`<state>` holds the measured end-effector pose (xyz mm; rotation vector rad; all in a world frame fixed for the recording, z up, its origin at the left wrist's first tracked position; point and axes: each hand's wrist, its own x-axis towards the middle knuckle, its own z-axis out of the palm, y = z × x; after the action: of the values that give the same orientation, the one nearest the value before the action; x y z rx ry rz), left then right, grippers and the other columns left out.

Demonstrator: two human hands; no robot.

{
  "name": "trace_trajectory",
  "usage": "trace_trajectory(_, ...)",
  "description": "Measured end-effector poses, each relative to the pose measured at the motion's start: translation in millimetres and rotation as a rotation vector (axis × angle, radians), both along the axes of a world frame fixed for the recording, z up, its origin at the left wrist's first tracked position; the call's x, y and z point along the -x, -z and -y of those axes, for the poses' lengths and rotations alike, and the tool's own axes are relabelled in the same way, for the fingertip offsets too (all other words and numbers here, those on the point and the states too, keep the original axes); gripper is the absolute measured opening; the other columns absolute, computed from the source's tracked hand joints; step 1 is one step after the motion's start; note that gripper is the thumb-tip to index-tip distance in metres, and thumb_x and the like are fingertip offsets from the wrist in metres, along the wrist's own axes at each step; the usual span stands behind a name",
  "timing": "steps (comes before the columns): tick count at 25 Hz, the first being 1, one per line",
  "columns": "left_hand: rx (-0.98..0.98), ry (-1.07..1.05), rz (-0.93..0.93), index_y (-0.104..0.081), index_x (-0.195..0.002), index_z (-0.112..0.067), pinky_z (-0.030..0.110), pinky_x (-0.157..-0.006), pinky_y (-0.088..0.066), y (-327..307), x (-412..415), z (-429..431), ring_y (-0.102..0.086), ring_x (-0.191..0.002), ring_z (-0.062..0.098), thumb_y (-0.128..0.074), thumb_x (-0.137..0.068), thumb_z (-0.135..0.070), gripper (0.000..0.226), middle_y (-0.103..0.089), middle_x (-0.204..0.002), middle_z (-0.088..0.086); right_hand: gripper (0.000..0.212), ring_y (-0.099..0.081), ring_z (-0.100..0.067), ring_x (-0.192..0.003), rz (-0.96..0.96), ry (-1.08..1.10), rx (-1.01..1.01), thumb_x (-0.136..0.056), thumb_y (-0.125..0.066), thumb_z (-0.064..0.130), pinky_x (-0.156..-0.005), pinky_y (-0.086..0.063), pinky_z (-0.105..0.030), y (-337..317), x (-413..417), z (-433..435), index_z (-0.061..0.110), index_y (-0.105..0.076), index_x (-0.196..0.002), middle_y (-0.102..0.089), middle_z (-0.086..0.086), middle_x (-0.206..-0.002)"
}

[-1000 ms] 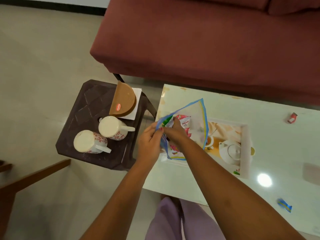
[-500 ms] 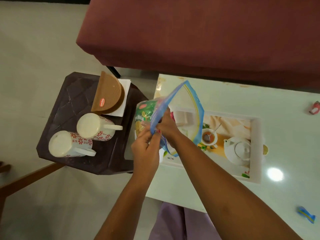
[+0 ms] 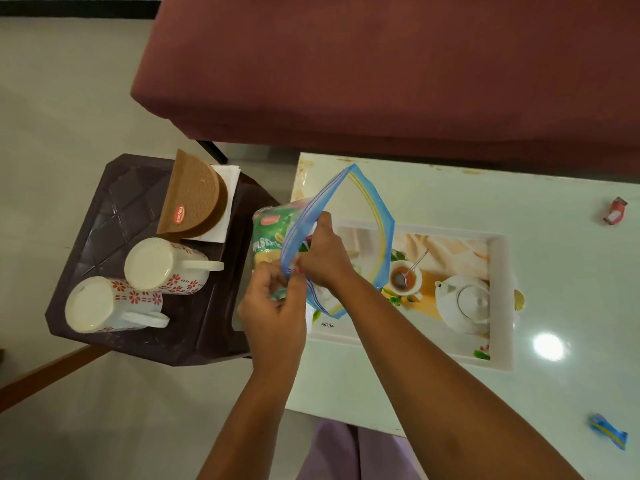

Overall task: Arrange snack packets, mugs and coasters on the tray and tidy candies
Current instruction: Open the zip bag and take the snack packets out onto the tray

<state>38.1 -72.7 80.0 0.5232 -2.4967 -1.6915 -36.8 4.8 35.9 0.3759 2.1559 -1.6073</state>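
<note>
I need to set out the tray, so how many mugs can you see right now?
2. Both lie on their sides on the dark stool: one mug nearer the coasters, the other mug toward the stool's front-left corner. None shows on the tray.

A maroon sofa (image 3: 398, 74) stands on a pale tiled floor (image 3: 69, 98) behind a glossy white desk (image 3: 571, 271) that reflects an overhead light; beside the desk sits a dark brown plastic stool (image 3: 114, 209).

We see a green snack packet (image 3: 268, 237) half out of a clear blue-edged zip bag (image 3: 367, 216) above our printed tray (image 3: 498, 299). Two floral mugs (image 3: 166, 268) lie sideways beside brown coasters (image 3: 192, 197). Candies (image 3: 614, 211) lie scattered apart.
</note>
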Motion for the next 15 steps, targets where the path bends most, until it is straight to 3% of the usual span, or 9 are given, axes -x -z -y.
trace_trajectory(4,0.105,-0.078,-0.074,-0.043,-0.081,-0.022,0.010,-0.060,-0.050,0,7,0,-0.067,-0.083,0.013,-0.063,-0.086,-0.020,0.021,-0.064,-0.085,-0.011,0.051,-0.058,-0.024,-0.071,-0.119,0.044,-0.168,-0.077,-0.067,0.018,-0.061,-0.044,-0.031,-10,2,-19,0.024,-0.031,-0.114,-0.054,0.003,-0.077)
trace_trajectory(6,0.179,-0.008,-0.136,-0.041,-0.086,-0.017,0.010,-0.057,-0.050,-7,11,-4,-0.067,-0.077,0.015,-0.064,-0.086,-0.020,0.023,-0.060,-0.079,-0.007,0.047,-0.055,-0.021,-0.068,-0.194,0.044,-0.290,-0.083,-0.062,0.017,-0.061,-0.045,-0.031,-15,-2,-23,0.026,-0.030,-0.116,-0.054,0.002,-0.080)
trace_trajectory(8,0.317,0.096,-0.197,-0.039,-0.086,-0.016,0.020,-0.053,-0.051,-15,14,-10,-0.063,-0.062,0.017,-0.064,-0.085,-0.019,0.025,-0.056,-0.069,0.000,0.044,-0.059,-0.026,-0.072,-0.214,0.065,-0.335,-0.087,-0.056,0.014,-0.064,-0.050,-0.036,-17,-5,-24,0.025,-0.028,-0.119,-0.058,-0.004,-0.085)
trace_trajectory(10,0.483,0.198,-0.253,-0.041,-0.085,-0.013,0.030,-0.046,-0.050,-23,15,-16,-0.055,-0.050,0.018,-0.061,-0.082,-0.015,0.021,-0.051,-0.060,0.004,0.036,-0.060,-0.028,-0.080,-0.158,0.181,-0.224,-0.089,-0.050,0.010,-0.070,-0.051,-0.039,-14,-3,-27,0.017,-0.033,-0.120,-0.062,-0.009,-0.092)
trace_trajectory(13,0.693,0.364,-0.330,-0.044,-0.088,-0.010,0.025,-0.046,-0.048,-28,15,-15,-0.055,-0.049,0.015,-0.059,-0.083,-0.017,0.017,-0.056,-0.059,0.008,0.020,-0.054,-0.017,-0.071,0.046,0.363,0.032,-0.091,-0.050,0.012,-0.063,-0.044,-0.030,-5,3,-43,0.016,-0.042,-0.109,-0.056,-0.001,-0.084)
trace_trajectory(15,0.814,0.407,-0.328,-0.050,-0.087,-0.007,0.017,-0.047,-0.040,-28,17,-7,-0.055,-0.051,0.013,-0.055,-0.089,-0.020,0.014,-0.060,-0.061,0.009,0.025,-0.058,-0.019,-0.073,0.207,0.370,0.214,-0.092,-0.054,0.011,-0.063,-0.049,-0.030,-6,6,-58,0.016,-0.047,-0.115,-0.060,-0.006,-0.095)
